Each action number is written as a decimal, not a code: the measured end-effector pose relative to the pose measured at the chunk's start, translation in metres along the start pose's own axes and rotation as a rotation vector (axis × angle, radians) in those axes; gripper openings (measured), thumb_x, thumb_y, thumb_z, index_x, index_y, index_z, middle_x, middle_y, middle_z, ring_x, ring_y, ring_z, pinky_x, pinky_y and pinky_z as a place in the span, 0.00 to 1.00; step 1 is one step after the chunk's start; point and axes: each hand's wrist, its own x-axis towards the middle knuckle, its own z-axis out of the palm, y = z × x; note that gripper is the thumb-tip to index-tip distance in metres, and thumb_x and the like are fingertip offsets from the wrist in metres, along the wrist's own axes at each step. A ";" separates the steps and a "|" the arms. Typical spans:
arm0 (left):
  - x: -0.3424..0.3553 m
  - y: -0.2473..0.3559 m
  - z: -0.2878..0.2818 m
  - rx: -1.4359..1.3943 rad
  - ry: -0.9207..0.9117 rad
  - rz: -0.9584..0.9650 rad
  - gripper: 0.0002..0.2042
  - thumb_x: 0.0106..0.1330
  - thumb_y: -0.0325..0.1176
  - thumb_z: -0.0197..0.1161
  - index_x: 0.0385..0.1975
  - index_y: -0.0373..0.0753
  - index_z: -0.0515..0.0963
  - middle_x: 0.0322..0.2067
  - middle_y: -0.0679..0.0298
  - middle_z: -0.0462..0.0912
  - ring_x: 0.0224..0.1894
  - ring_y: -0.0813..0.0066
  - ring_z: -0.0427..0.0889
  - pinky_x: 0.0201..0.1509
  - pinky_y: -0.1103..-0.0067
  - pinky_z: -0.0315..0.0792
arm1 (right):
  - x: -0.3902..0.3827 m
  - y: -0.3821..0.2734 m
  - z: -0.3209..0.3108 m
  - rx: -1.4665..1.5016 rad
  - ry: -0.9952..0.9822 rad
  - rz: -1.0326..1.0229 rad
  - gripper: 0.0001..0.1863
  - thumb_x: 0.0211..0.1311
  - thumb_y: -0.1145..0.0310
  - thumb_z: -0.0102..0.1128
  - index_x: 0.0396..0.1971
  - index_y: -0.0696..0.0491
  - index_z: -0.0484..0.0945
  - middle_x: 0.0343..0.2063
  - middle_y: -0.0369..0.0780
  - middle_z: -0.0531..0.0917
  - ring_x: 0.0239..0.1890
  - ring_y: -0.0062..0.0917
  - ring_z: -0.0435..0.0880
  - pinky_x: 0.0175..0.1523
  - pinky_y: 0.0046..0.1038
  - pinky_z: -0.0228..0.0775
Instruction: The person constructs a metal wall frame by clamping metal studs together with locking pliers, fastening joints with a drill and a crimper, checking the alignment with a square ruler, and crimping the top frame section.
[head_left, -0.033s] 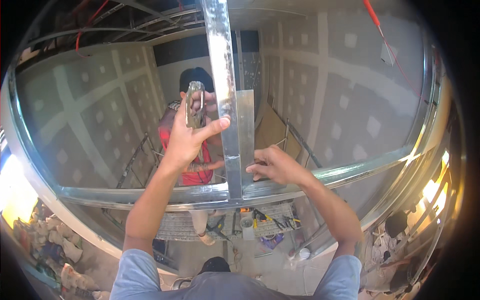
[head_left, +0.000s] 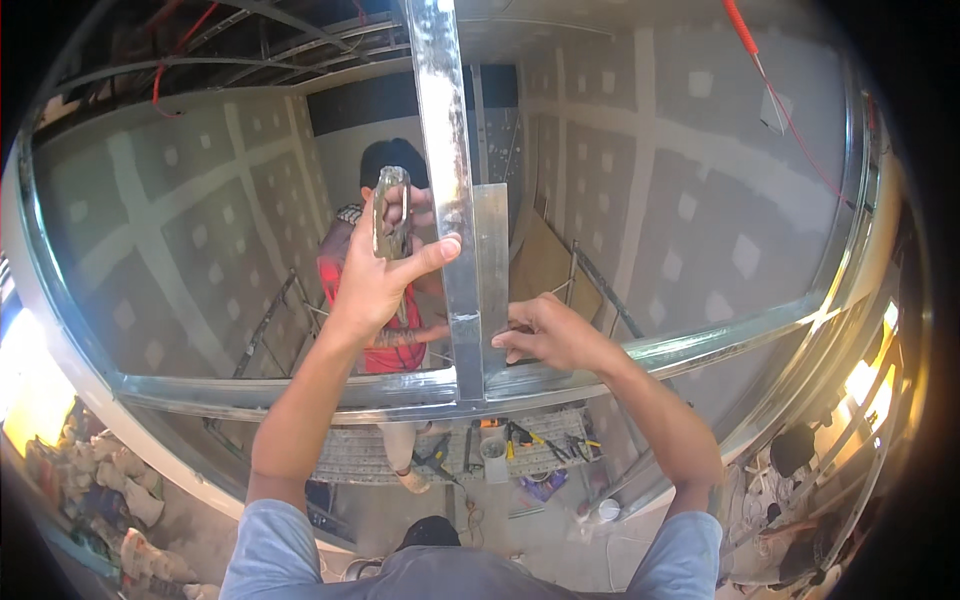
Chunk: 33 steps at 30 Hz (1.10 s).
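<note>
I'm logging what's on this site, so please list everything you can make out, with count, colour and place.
metal stud: 1, silver, upright at centre
metal strip: 1, grey, right of stud
metal track: 1, silver, across below centre
metal tool: 1, silvery, in left hand
wallboards: several, grey, walls behind
cords: several, red, upper corners
co-worker: 1, red-and-dark clothing, behind left hand
platform: 1, grey, below track
tools: several, black, yellow, orange, on platform
bucket: 1, grey, at platform
sleeves: 2, blue-grey, lower edge
left hand: 1, bare, thumb on stud
right hand: 1, bare, beside strip

The stud is silvery, the wall pale-patched grey — the half-hidden shirt seemingly red.
</note>
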 end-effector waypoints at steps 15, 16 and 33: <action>-0.008 0.001 -0.003 0.056 -0.011 0.005 0.31 0.58 0.32 0.79 0.57 0.36 0.68 0.46 0.62 0.77 0.48 0.76 0.78 0.53 0.78 0.74 | -0.006 0.003 0.011 0.062 0.039 -0.012 0.14 0.68 0.66 0.67 0.31 0.63 0.79 0.22 0.41 0.85 0.30 0.24 0.90 0.32 0.26 0.74; -0.009 0.005 -0.002 0.037 0.008 0.030 0.30 0.58 0.32 0.78 0.57 0.36 0.68 0.46 0.62 0.77 0.49 0.75 0.78 0.55 0.77 0.75 | -0.007 -0.002 0.011 0.073 0.038 -0.005 0.14 0.68 0.66 0.67 0.31 0.63 0.79 0.22 0.41 0.85 0.30 0.24 0.90 0.32 0.26 0.74; -0.003 -0.001 0.000 -0.011 0.002 -0.001 0.29 0.59 0.29 0.77 0.56 0.32 0.68 0.50 0.56 0.78 0.52 0.70 0.82 0.59 0.73 0.76 | 0.007 0.012 0.006 -0.019 0.029 -0.040 0.14 0.65 0.70 0.68 0.29 0.67 0.79 0.21 0.46 0.84 0.26 0.25 0.87 0.32 0.30 0.75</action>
